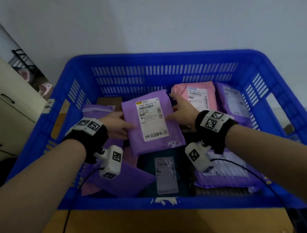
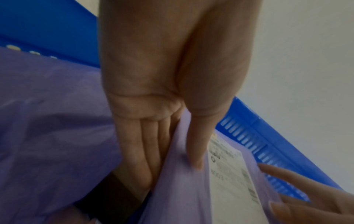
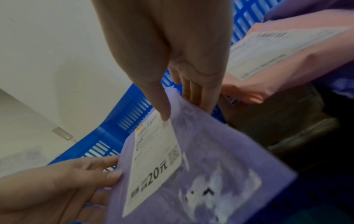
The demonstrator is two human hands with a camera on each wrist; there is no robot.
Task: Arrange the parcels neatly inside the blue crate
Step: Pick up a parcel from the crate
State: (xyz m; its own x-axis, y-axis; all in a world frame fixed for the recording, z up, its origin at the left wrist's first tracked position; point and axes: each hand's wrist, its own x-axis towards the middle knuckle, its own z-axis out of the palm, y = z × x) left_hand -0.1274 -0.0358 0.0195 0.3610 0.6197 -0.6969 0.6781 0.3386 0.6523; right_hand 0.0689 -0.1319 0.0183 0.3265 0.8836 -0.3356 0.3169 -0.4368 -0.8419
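A purple parcel [image 1: 155, 144] with a white shipping label is held level above the middle of the blue crate [image 1: 161, 54]. My left hand [image 1: 120, 124] pinches its left edge, thumb on top and fingers underneath, as the left wrist view shows for the hand [image 2: 172, 168] and parcel [image 2: 184, 197]. My right hand [image 1: 179, 111] pinches the right edge the same way; the right wrist view shows the hand [image 3: 184, 111] and parcel [image 3: 220, 159]. More parcels lie below: a pink parcel [image 1: 197, 95], a purple one [image 1: 233, 101] at the right wall, and a dark teal one [image 1: 165, 171].
Other purple parcels lie at the crate's front left [image 1: 121, 183] and front right [image 1: 227, 173]. A brown box [image 1: 108, 101] sits at the back left. The crate rests on a cardboard surface [image 1: 140, 224]. A cream cabinet [image 1: 1, 104] stands at the left and a pale wall behind.
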